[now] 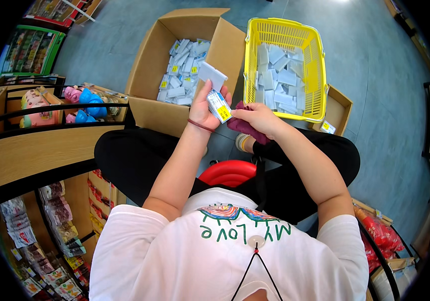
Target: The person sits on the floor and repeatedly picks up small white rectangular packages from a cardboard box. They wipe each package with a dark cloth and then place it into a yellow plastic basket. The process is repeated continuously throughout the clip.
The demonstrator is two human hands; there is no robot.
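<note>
My left hand [204, 109] holds a blank white plastic label holder [213, 76], which sticks out past the fingertips. Across the same palm lie printed price tags [218, 106] with yellow corners. A maroon cloth [247, 127] is bunched in my right hand [261, 117], whose thumb and fingertips meet the yellow corner of the tags. Beyond my left hand, an open cardboard box [230, 52] contains many label holders [185, 67], some with yellow-marked tags. To its right, a yellow plastic basket [314, 67] holds a heap of mostly blank label holders [281, 81].
A shallow cardboard tray [341, 107] with one price tag [328, 127] sits partly behind the basket. Between my legs is a red stool [230, 173]. Shelves with packaged goods [59, 218] curve along the left, and red packages [378, 231] stand at lower right.
</note>
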